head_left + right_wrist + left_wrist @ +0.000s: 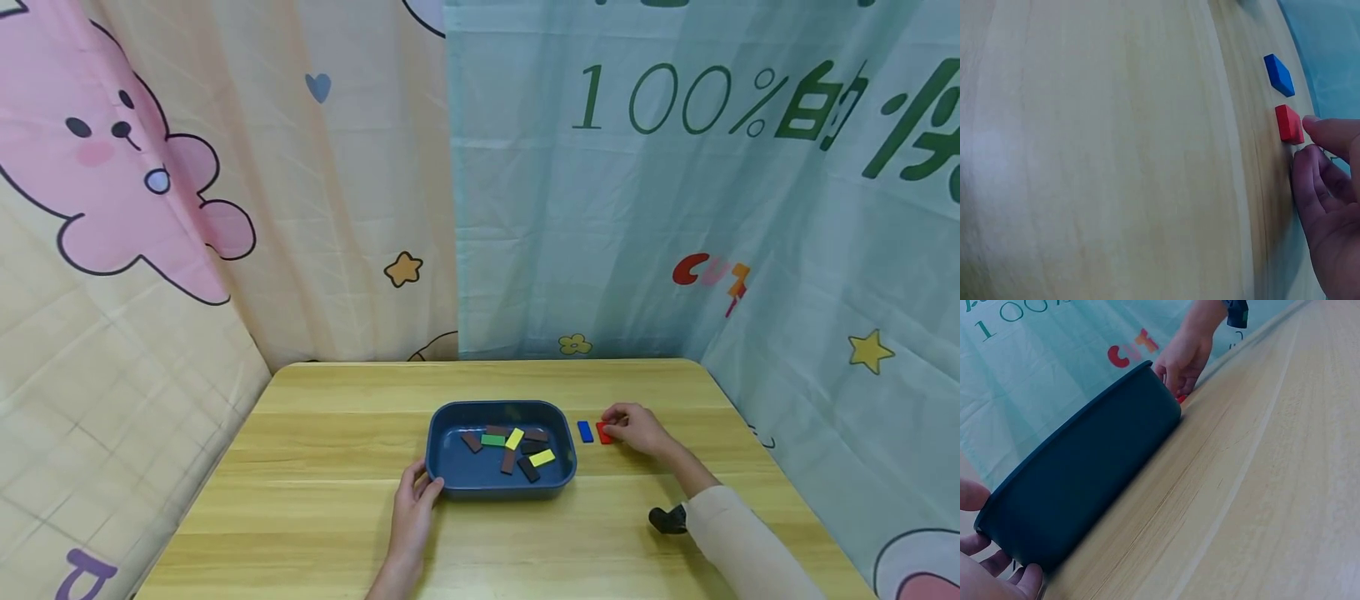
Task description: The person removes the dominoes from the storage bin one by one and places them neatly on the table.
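1. The small, flat, rectangular red tile [1286, 125] lies on the wood-grain counter [322, 467], just right of the flat, rectangular blue tile [1279, 76], a slim gap between them. Any adjustment should leave their long edges parallel.
2. The right hand [639, 429] has its fingers against the red tile; I cannot tell whether they pinch it or have let go. A light touch low on its sides should stop it skidding into its neighbour.
3. Left of both stands the dark blue, round-cornered rectangular tray [495, 493], holding brown, black, yellow and green tiles [542, 457].
4. The left hand [412, 508] grips the tray's near left corner; that steady hold should suffice, without tilting.
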A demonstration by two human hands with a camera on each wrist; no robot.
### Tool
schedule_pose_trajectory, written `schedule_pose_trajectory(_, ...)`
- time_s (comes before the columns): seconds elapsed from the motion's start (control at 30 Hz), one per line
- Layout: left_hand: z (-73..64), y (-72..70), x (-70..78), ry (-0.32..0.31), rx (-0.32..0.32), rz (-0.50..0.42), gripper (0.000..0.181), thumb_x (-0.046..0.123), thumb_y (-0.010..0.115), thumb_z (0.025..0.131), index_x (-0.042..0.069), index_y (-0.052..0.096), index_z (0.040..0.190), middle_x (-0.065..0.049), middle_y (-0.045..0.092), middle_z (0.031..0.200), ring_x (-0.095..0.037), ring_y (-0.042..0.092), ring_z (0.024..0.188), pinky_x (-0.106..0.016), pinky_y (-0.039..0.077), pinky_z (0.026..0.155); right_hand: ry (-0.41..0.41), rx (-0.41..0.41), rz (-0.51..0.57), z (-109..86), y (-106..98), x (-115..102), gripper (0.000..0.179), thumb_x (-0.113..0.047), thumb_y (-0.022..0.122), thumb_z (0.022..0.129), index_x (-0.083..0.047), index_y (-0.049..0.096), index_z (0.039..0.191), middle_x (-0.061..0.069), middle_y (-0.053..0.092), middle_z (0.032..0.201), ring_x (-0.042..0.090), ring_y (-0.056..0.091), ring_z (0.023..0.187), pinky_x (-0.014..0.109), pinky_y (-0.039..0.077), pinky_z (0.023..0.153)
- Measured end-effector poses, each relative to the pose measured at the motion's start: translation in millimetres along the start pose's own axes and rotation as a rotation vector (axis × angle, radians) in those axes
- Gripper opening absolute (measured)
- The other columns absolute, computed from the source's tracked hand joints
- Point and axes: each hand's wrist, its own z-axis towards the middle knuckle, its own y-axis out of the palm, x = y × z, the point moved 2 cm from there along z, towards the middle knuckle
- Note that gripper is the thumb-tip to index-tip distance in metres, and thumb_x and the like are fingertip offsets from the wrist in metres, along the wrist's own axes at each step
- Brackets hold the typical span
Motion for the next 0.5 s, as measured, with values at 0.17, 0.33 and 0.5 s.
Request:
schedule_pose_trajectory(0.17, -0.5, 0.0, -0.1, -0.001, 0.005, 0.011, 0.043, 0.003, 0.055, 0.105, -0.007, 0.044, 0.145, -0.029, 0.044, 0.150, -0.044, 0.046, 0.137, -0.042, 0.049, 0.106, 0.007, -0.006, 0.014, 2.7, -4.8, -0.9, 0.014, -0.004, 0.069, 0.098, 0.003, 0.068, 0.110, 0.007, 0.066, 0.097, 0.025, 0.062, 0.089, 0.034, 0.055, 0.074)
schedule_pose_trajectory(0.33, -0.9, 0.1, 0.9, -0.001, -0.001, 0.020, 0.044, 0.005, 0.055, 0.105, -0.006, 0.044, 0.146, -0.028, 0.044, 0.150, -0.044, 0.045, 0.137, -0.045, 0.048, 0.107, 0.006, -0.017, 0.011, 5.8, -8.2, -7.2, 0.016, -0.006, 0.067, 0.100, 0.003, 0.068, 0.113, 0.008, 0.066, 0.100, 0.027, 0.063, 0.092, 0.036, 0.057, 0.079)
schedule_pose_trajectory(0.5, -0.3, -0.5, 0.5, -0.002, -0.006, 0.010, 0.045, 0.005, 0.055, 0.105, -0.006, 0.043, 0.146, -0.029, 0.043, 0.151, -0.045, 0.045, 0.138, -0.046, 0.047, 0.107, -0.011, -0.026, 0.004, 10.7, -5.7, -16.1, 0.017, -0.007, 0.068, 0.100, 0.003, 0.069, 0.114, 0.009, 0.066, 0.102, 0.028, 0.064, 0.094, 0.038, 0.058, 0.081)
